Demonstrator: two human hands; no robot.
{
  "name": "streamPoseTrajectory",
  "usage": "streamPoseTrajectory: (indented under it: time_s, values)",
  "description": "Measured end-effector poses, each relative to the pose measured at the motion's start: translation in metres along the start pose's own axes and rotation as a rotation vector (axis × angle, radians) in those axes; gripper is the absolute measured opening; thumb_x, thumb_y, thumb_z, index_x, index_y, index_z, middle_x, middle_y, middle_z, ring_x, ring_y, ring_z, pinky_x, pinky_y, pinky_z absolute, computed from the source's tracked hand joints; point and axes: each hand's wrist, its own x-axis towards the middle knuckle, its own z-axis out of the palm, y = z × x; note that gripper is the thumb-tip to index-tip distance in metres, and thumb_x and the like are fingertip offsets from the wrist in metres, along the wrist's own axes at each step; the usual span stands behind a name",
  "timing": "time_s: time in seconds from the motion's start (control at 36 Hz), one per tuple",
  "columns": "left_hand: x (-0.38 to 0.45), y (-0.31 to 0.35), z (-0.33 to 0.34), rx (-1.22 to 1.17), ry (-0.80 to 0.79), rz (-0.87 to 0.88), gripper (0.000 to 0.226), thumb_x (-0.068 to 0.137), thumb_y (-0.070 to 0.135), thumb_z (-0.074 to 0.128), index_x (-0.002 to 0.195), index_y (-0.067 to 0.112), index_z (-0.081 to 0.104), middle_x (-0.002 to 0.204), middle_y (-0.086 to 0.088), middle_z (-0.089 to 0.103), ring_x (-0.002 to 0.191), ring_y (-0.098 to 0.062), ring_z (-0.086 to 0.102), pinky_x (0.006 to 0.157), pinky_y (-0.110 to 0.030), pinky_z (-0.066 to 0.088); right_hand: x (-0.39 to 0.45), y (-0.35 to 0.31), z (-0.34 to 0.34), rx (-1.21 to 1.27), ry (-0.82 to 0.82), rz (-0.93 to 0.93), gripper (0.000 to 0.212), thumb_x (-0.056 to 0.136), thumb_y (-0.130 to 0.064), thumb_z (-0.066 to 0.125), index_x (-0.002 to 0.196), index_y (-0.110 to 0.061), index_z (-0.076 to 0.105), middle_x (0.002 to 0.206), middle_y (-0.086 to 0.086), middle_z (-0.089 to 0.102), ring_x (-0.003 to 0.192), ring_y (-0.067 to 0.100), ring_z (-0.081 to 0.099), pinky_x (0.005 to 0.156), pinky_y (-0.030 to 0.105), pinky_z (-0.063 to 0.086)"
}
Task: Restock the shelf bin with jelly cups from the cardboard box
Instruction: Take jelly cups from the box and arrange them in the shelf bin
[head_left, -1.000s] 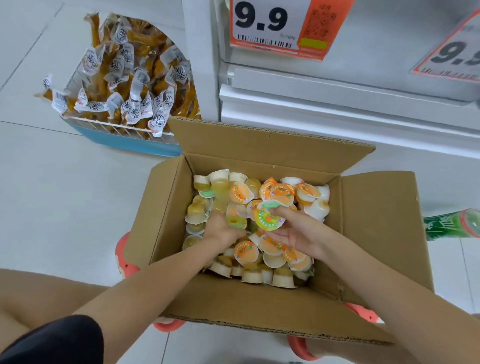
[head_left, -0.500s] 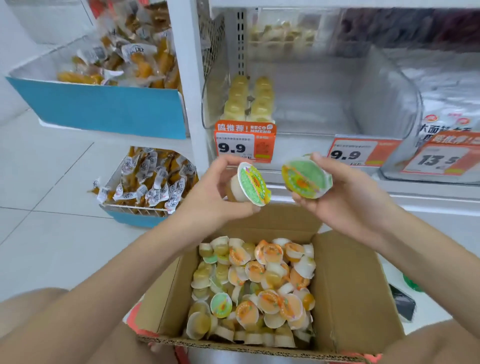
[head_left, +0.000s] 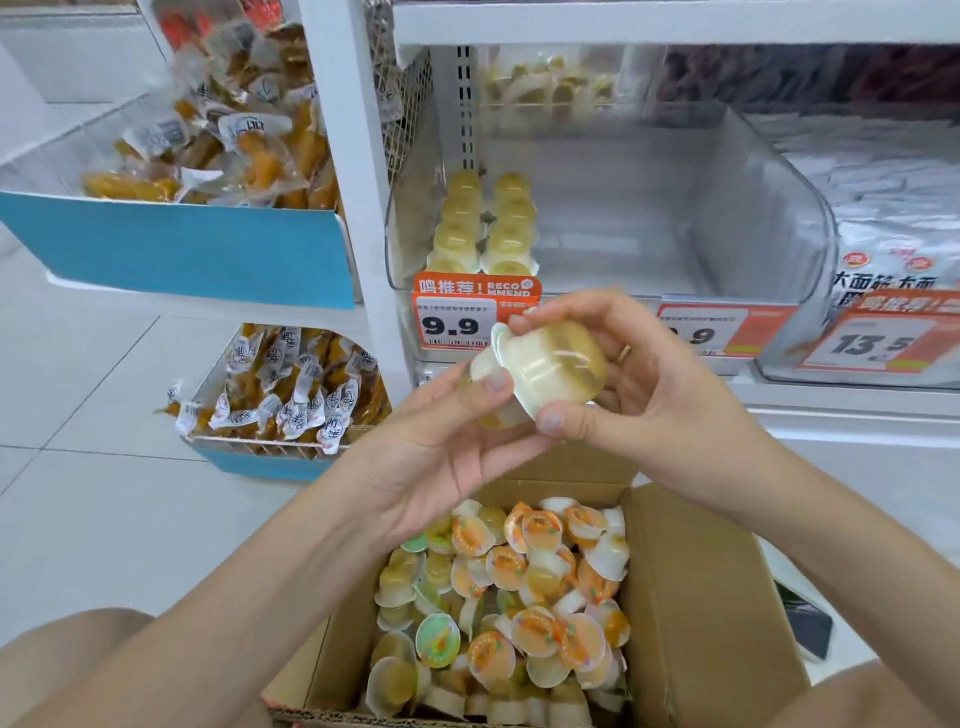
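An open cardboard box (head_left: 691, 613) on the floor holds several jelly cups (head_left: 524, 587) with orange and green lids. In front of the shelf, my right hand (head_left: 660, 395) grips a pale yellow jelly cup (head_left: 556, 364) between thumb and fingers. My left hand (head_left: 441, 441) holds a second cup (head_left: 496, 415), pressed lid to lid against the first and mostly hidden behind it. Behind my hands is the clear plastic shelf bin (head_left: 758, 208), which holds two short rows of yellow jelly cups (head_left: 483, 223) at its left side.
Price tags reading 9.9 (head_left: 457, 319) hang on the bin's front. Blue-fronted bins of packaged snacks (head_left: 218, 145) stand to the left, with another (head_left: 291, 384) on the floor. White bags (head_left: 893, 234) fill the bin to the right. A dark object (head_left: 805, 623) lies right of the box.
My hands lifted one cup each out of the box to shelf height, then brought the two cups together lid to lid. The view tilted up from the box to the shelf.
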Motion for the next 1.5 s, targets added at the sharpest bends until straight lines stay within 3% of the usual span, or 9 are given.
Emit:
streamPoseTrajectory:
  time_s: [0.19,0.39,0.56,0.81,0.89,1.03,1.17,1.31,1.5]
  values:
    - [0.002,0.007,-0.003,0.037,-0.069,-0.043,0.074,0.053,0.012,0.088,0.121,0.007,0.059,0.122,-0.026,0.060,0.111,-0.041,0.060,0.079,-0.042,0.056,0.004,0.007,0.002,-0.072,0.035,-0.034,0.050,0.076,-0.013,0.073,0.122,-0.015,0.054,0.122,-0.001,0.060,0.112,0.018,0.059,0.094,0.031,0.049]
    - [0.002,0.003,-0.003,0.050,-0.031,-0.059,0.056,0.048,0.010,0.089,0.101,0.004,0.072,0.108,-0.025,0.067,0.098,-0.034,0.067,0.072,-0.035,0.058,0.002,0.008,-0.001,-0.163,0.006,-0.017,0.052,0.076,-0.029,0.071,0.123,-0.018,0.053,0.121,-0.004,0.060,0.114,0.019,0.057,0.096,0.031,0.048]
    - [0.001,0.003,-0.004,0.016,-0.075,-0.112,0.061,0.050,0.009,0.089,0.107,0.003,0.069,0.107,-0.025,0.066,0.094,-0.036,0.068,0.066,-0.032,0.059,-0.003,0.006,-0.004,-0.199,-0.082,0.023,0.070,0.068,-0.025,0.080,0.130,-0.021,0.048,0.127,-0.005,0.054,0.121,0.019,0.052,0.099,0.032,0.047]
    - [0.005,0.008,0.001,0.110,-0.036,-0.087,0.054,0.059,0.018,0.082,0.110,0.005,0.069,0.116,-0.022,0.065,0.104,-0.031,0.065,0.082,-0.037,0.057,0.010,-0.004,-0.014,-0.286,0.071,-0.003,0.059,0.056,-0.035,0.081,0.112,-0.028,0.065,0.108,-0.006,0.068,0.102,0.014,0.065,0.088,0.027,0.053]
    - [0.011,0.022,0.003,0.449,0.106,0.000,0.056,0.071,0.033,0.073,0.120,0.012,0.058,0.119,-0.008,0.066,0.105,-0.024,0.066,0.084,-0.041,0.056,0.032,-0.016,-0.034,-0.343,0.272,-0.027,0.055,0.053,-0.037,0.082,0.105,-0.027,0.067,0.098,-0.006,0.070,0.088,0.009,0.066,0.081,0.026,0.054]
    - [0.031,0.039,-0.024,1.200,0.403,0.244,0.029,0.078,0.022,0.074,0.104,0.022,0.062,0.106,0.006,0.066,0.087,-0.004,0.066,0.075,-0.013,0.052,0.106,-0.016,-0.093,-0.626,0.475,0.149,0.047,0.063,-0.035,0.085,0.104,-0.019,0.068,0.093,0.000,0.067,0.076,0.008,0.062,0.074,0.027,0.055]
    - [0.048,0.047,-0.042,1.379,0.394,0.272,0.019,0.080,0.016,0.072,0.097,0.018,0.064,0.095,0.005,0.067,0.083,-0.003,0.063,0.078,-0.015,0.051,0.179,0.032,-0.123,-0.824,0.409,0.389,0.034,0.072,-0.026,0.079,0.094,-0.017,0.055,0.091,-0.001,0.054,0.084,0.010,0.051,0.060,0.012,0.041]
    - [0.052,0.051,-0.047,1.498,0.377,0.298,0.017,0.082,0.014,0.069,0.094,0.026,0.064,0.090,0.018,0.064,0.086,0.007,0.058,0.075,-0.005,0.044,0.222,0.081,-0.142,-0.945,0.393,0.467,0.053,0.069,-0.027,0.080,0.113,-0.010,0.056,0.104,0.000,0.054,0.095,0.016,0.053,0.075,0.025,0.040]
    - [0.048,0.048,-0.053,1.653,0.335,0.320,0.027,0.084,0.019,0.066,0.106,0.033,0.058,0.101,0.023,0.059,0.097,0.008,0.053,0.079,-0.001,0.039,0.245,0.118,-0.154,-0.927,0.363,0.419,0.053,0.063,-0.031,0.084,0.108,-0.011,0.063,0.104,0.002,0.061,0.098,0.017,0.057,0.082,0.028,0.045]
